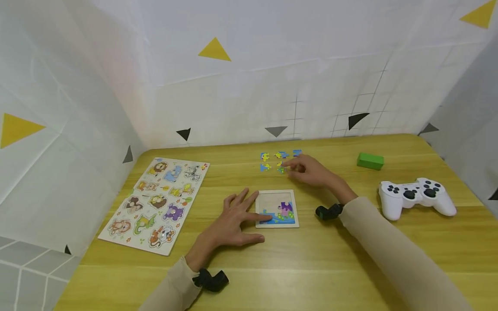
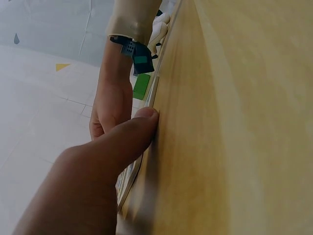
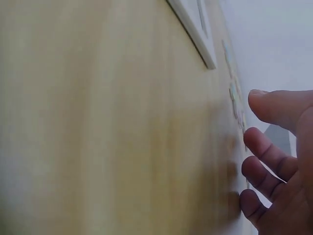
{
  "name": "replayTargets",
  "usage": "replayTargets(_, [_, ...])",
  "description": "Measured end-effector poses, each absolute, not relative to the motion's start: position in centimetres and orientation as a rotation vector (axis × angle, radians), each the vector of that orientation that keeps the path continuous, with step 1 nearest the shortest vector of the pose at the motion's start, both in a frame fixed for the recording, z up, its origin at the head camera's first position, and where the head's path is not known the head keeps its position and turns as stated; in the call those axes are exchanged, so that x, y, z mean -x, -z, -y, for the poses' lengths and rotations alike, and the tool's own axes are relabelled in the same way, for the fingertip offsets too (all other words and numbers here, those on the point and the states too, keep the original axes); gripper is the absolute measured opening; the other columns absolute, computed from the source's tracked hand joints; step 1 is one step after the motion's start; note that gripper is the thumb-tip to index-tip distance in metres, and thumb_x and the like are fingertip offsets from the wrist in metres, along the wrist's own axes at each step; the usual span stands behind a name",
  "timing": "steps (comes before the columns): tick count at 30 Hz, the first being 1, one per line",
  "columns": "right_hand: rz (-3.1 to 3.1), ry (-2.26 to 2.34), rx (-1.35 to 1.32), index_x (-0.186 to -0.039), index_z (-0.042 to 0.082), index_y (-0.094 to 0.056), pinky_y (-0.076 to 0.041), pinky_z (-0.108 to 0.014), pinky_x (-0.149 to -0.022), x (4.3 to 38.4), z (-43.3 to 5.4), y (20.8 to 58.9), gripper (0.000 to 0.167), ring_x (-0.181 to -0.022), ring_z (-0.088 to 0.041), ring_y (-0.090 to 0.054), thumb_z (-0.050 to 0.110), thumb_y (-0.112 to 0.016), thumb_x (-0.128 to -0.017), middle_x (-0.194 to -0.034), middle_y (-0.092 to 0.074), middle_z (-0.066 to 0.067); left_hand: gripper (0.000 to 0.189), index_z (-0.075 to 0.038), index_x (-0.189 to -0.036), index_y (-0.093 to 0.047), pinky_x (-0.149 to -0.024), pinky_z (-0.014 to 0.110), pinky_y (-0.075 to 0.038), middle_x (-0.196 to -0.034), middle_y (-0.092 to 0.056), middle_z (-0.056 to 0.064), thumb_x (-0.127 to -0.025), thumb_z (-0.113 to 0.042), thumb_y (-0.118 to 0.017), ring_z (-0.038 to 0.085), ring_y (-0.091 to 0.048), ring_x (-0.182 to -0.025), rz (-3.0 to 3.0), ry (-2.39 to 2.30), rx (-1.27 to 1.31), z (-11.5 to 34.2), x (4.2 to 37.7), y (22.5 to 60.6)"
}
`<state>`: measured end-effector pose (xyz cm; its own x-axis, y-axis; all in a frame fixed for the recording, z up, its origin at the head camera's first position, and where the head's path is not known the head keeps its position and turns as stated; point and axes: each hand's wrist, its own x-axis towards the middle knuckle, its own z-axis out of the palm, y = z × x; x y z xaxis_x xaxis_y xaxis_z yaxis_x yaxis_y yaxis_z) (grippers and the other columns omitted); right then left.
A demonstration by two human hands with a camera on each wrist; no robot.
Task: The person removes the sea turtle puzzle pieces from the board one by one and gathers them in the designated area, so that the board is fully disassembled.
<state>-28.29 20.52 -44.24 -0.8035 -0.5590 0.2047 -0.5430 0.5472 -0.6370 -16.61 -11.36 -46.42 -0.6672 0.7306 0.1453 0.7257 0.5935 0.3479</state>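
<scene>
A small square jigsaw tray (image 1: 297,211) with a pale rim lies in front of me, blue, purple and pink pieces (image 1: 286,210) along its lower and right parts. My left hand (image 1: 231,220) spreads its fingers at the tray's left side, the index finger lying across the blue pieces. Beyond the tray, my right hand (image 1: 311,170) reaches its index fingertip to a yellow-and-green jigsaw piece (image 1: 280,169). In the right wrist view the thumb (image 3: 279,107) stands apart from the loosely bent fingers. Other loose jigsaw pieces (image 1: 265,157) lie in two rows beside that fingertip.
On the left lies a large animal puzzle board (image 1: 186,185). A green block (image 1: 370,161) and a white game controller (image 1: 418,196) sit on the right of the wooden table (image 1: 295,268). White sheeting (image 1: 241,95) rises behind the table's far edge.
</scene>
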Motion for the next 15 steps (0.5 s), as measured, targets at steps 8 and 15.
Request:
replayTargets(8, [-2.678, 1.122, 0.908, -0.127, 0.008, -0.072, -0.041, -0.032, -0.077, 25.8, -20.7, 44.0, 0.036, -0.086, -0.021, -0.047, 0.009, -0.075, -0.091, -0.102, -0.064, -0.009, 0.054, -0.049, -0.141, -0.057, -0.117, 0.066, -0.012, -0.17, -0.022, 0.014, -0.09, -0.066, -0.063, 0.043, -0.01, -0.158, -2.789, -0.606, -1.278, 11.3, 16.5, 46.3])
replayTargets(15, [-2.657, 1.087, 0.898, -0.122, 0.017, -0.076, -0.043, -0.037, -0.085, 23.8, -20.4, 43.9, 0.034, -0.097, -0.021, -0.052, 0.014, -0.079, -0.089, -0.112, -0.069, -0.004, 0.054, -0.048, -0.141, -0.057, -0.117, 0.067, -0.012, -0.17, -0.023, 0.014, -0.09, -0.066, -0.063, 0.044, -0.01, -0.158, -2.784, -0.61, -1.269, 11.3, 16.5, 46.4])
